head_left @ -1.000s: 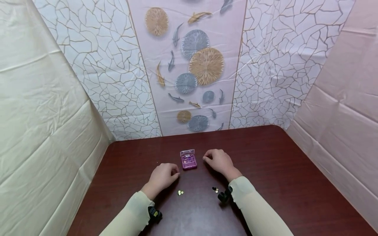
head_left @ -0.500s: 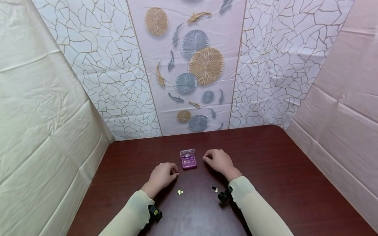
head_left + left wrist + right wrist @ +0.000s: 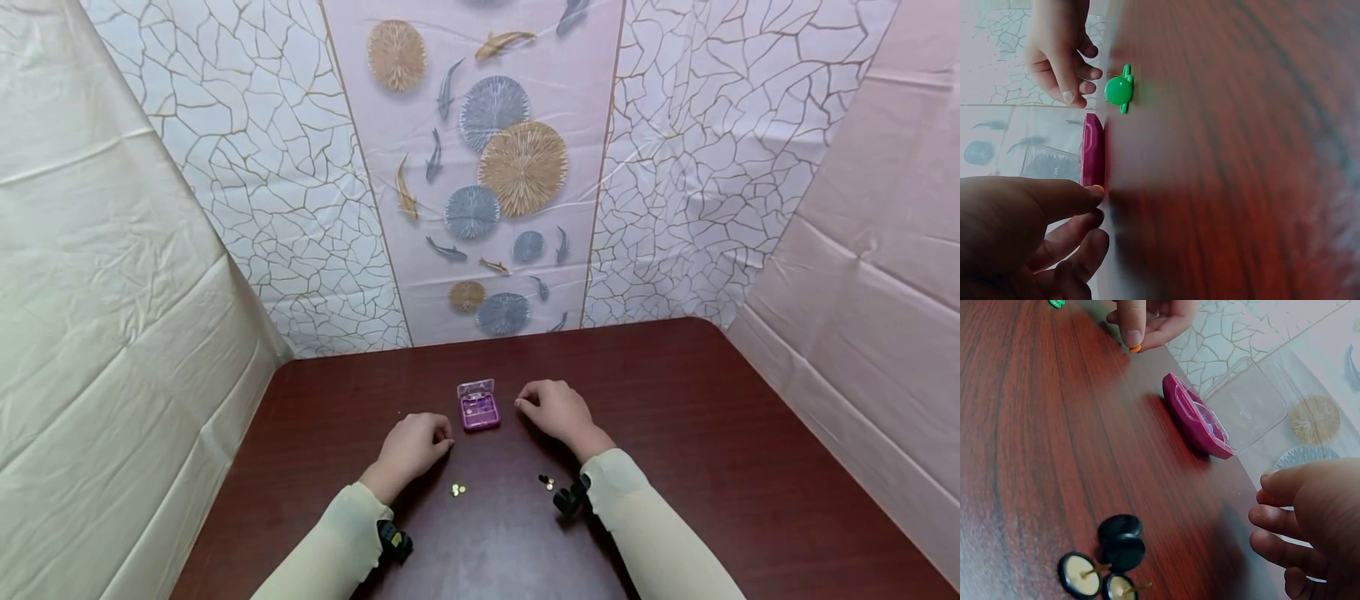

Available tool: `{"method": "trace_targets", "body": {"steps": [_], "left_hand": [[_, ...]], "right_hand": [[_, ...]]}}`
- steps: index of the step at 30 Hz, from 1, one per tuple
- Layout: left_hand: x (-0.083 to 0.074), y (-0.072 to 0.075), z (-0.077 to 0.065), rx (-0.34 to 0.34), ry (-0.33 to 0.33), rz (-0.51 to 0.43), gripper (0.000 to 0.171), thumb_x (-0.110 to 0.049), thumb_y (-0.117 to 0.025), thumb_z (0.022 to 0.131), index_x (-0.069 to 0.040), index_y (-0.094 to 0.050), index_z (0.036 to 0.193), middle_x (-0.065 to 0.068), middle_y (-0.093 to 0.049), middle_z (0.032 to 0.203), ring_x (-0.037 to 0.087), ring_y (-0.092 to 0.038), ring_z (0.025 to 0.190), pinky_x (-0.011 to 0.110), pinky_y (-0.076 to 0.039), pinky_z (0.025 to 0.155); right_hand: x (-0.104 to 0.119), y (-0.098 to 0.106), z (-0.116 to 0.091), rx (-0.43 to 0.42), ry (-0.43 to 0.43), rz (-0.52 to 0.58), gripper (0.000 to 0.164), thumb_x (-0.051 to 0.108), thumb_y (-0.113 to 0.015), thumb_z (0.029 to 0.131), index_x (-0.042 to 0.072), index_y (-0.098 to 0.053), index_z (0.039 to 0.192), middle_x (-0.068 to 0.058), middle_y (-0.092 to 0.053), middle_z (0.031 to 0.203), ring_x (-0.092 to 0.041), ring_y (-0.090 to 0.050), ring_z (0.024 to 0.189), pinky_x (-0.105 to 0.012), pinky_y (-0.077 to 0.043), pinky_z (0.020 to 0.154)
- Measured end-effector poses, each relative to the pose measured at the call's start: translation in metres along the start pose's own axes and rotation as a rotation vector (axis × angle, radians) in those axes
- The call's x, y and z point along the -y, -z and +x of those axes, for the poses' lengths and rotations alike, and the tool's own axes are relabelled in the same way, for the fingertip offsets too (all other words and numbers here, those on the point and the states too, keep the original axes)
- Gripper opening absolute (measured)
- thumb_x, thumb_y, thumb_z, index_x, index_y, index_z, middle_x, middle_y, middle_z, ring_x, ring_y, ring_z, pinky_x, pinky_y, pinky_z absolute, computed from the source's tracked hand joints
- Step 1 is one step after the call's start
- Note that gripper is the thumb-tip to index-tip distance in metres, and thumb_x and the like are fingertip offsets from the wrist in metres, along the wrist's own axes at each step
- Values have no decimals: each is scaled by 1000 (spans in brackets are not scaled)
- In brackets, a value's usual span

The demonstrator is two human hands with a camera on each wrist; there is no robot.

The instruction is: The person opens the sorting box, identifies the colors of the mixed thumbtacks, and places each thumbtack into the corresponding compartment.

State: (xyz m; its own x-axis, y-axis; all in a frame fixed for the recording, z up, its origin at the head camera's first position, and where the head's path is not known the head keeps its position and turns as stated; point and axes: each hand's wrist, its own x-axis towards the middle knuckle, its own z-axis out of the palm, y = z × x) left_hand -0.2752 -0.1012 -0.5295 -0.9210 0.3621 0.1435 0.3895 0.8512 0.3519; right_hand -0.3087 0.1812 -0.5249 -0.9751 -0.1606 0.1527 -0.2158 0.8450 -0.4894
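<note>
My left hand [image 3: 411, 446] pinches a small orange thumbtack [image 3: 1135, 349] between thumb and fingertips; only its edge shows. To that hand's right stands a purple compartment box [image 3: 482, 424], its clear lid [image 3: 1249, 403] raised at the back. Small pieces lie in the compartments, too small to tell apart. On the box's other side my right hand [image 3: 559, 412] has loosely curled fingers with nothing between them. Several green thumbtacks [image 3: 458, 490] lie on the table nearer me, below the left hand. Several black thumbtacks [image 3: 1124, 550] with gold backs and pins lie near the right wrist.
The dark red wooden table [image 3: 660, 400] ends at a patterned cloth backdrop [image 3: 487, 250]. Plain cloth hangs on the left [image 3: 135, 333] and right sides. Black wrist cameras [image 3: 395, 542] are strapped over both sleeves.
My left hand has shifted very slightly to the left, away from the box. The right hand, box and loose thumbtacks have stayed in place.
</note>
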Motion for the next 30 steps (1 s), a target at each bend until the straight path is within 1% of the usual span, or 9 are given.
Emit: {"method": "trace_targets", "body": {"steps": [5, 12, 17, 21, 24, 30], "left_hand": [[-1, 0, 3, -3, -4, 6, 9, -29, -75, 85, -30, -69, 78, -15, -63, 68, 5, -53, 59, 31, -50, 55], [-5, 3, 7, -14, 7, 8, 9, -30, -74, 86, -31, -68, 79, -14, -64, 72, 4, -54, 63, 32, -52, 60], [-9, 5, 12, -58, 12, -6, 8, -30, -74, 86, -30, -69, 79, -14, -64, 73, 5, -55, 65, 33, -52, 61], [-13, 5, 17, -99, -4, 8, 6, -30, -74, 86, -30, -70, 81, -12, -64, 77, 6, -54, 66, 32, -51, 58], [-14, 3, 21, -120, -17, 30, 6, -30, -74, 86, -30, -70, 82, -10, -63, 79, 7, -53, 66, 31, -50, 57], [-13, 0, 32, -139, -6, 53, 3, -30, -74, 86, -27, -73, 86, -9, -65, 83, 8, -54, 67, 33, -51, 57]], "right_hand": [[-2, 2, -3, -2, -8, -8, 10, 40, -67, 90, 32, -73, 89, 11, -71, 87, -7, -61, 75, -43, -56, 72], [-3, 5, -6, 10, -17, 4, 9, 40, -67, 91, 33, -73, 90, 11, -71, 89, -8, -61, 76, -44, -56, 71], [-4, 6, -7, 4, -17, 4, 10, 40, -67, 91, 33, -73, 90, 12, -71, 88, -7, -60, 74, -43, -55, 70], [-6, 5, -8, 10, -31, -1, 10, 41, -67, 90, 34, -73, 89, 12, -71, 87, -6, -59, 73, -41, -55, 70], [-8, 3, -8, 11, -35, 7, 10, 42, -67, 90, 34, -73, 88, 13, -71, 86, -6, -59, 74, -42, -56, 71], [-7, 5, -2, -12, -11, 7, 9, 40, -68, 90, 32, -74, 89, 12, -72, 88, -7, -61, 77, -44, -57, 73]]}}
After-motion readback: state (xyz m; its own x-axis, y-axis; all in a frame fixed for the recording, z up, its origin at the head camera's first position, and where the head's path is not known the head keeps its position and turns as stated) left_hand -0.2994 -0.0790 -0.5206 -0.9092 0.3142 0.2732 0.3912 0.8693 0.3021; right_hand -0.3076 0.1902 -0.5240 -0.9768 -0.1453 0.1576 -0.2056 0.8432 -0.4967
